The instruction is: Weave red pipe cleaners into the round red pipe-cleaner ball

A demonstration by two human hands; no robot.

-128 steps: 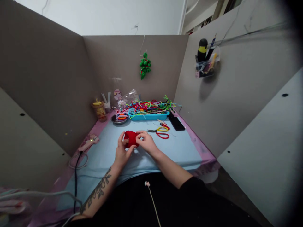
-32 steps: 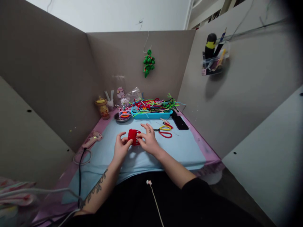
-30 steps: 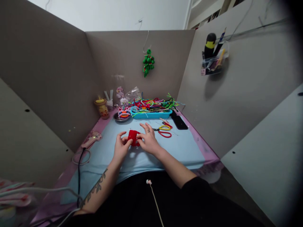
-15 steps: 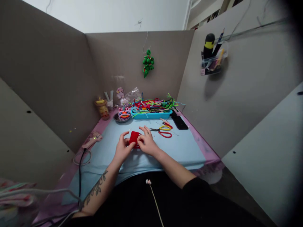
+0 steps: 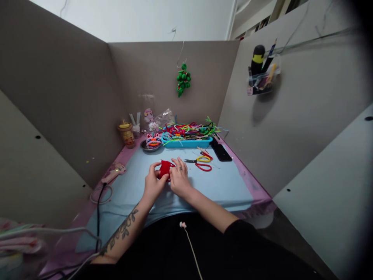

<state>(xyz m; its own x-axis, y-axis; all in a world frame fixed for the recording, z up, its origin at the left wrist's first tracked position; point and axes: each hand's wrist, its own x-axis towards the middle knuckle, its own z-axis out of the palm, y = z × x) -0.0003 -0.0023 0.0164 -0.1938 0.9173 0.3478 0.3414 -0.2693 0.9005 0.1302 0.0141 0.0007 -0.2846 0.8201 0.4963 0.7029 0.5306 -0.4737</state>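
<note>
Head camera view: three grey-brown partition panels [image 5: 140, 70] enclose one table [image 5: 258, 190] with a pink surface, at the left, far and right sides. One light-blue cloth [image 5: 210, 186] covers most of the tabletop. At the far side stands one blue tray [image 5: 186, 144] heaped with many multicoloured cords [image 5: 192, 130]. Two bare hands work over the middle of the cloth. The left hand [image 5: 154, 181] has its fingers curled, gripping the left part of one red textile piece [image 5: 165, 168]; the right hand [image 5: 180, 179] has bent fingers touching its right edge, but whether they pinch it cannot be told. One black phone [image 5: 222, 152] lies near the tray's right end. One metal bowl [image 5: 150, 150] sits just left of the tray. One pair of scissors [image 5: 196, 160], handles apart, lies right of the hands.
</note>
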